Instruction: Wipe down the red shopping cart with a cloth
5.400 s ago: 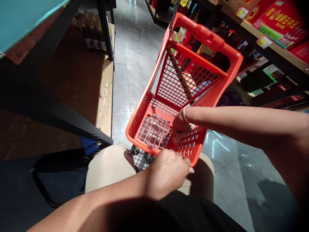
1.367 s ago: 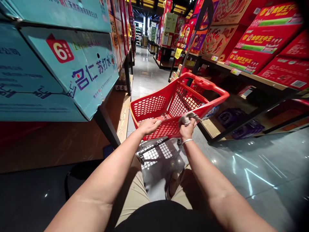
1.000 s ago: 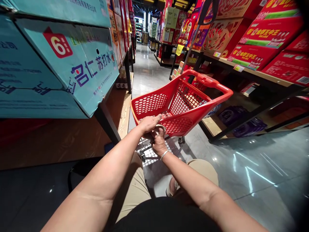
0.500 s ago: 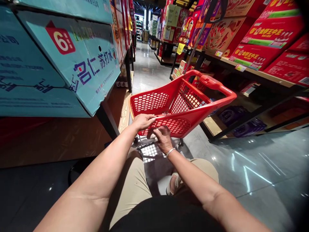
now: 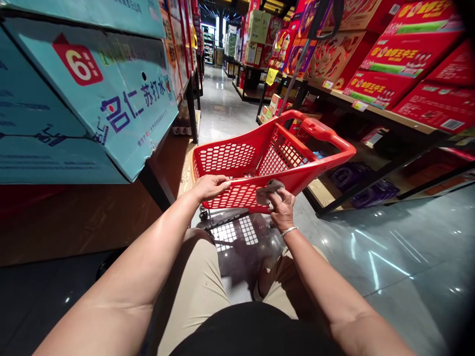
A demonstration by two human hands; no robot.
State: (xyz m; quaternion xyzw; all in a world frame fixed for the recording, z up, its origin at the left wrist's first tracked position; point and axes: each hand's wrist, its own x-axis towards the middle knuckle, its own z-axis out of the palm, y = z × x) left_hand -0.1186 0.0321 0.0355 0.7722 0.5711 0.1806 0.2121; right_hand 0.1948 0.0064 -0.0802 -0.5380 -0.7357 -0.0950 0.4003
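A red plastic shopping cart (image 5: 226,155) with lattice sides stands in front of me, its handle (image 5: 326,133) off to the right. My left hand (image 5: 211,188) is closed over the top rim of the near side, thumb on the outside edge. Bunched in my right hand (image 5: 284,205) is a greyish-white cloth (image 5: 267,193), pressed against the outer face of that same side, nearer the handle end. A pale bracelet (image 5: 289,231) circles my right wrist. The cart's wheels are partly hidden below the basket.
Large light-blue cartons (image 5: 126,99) jut out close on the left, on a dark-legged shelf. At the right, shelves (image 5: 393,116) hold red gift boxes (image 5: 389,54). A shiny grey aisle floor (image 5: 218,94) runs away ahead between displays.
My right hand has slid the cloth to the right along the cart's near side, toward the handle end. My left hand keeps its hold on the rim. The view has shifted slightly.
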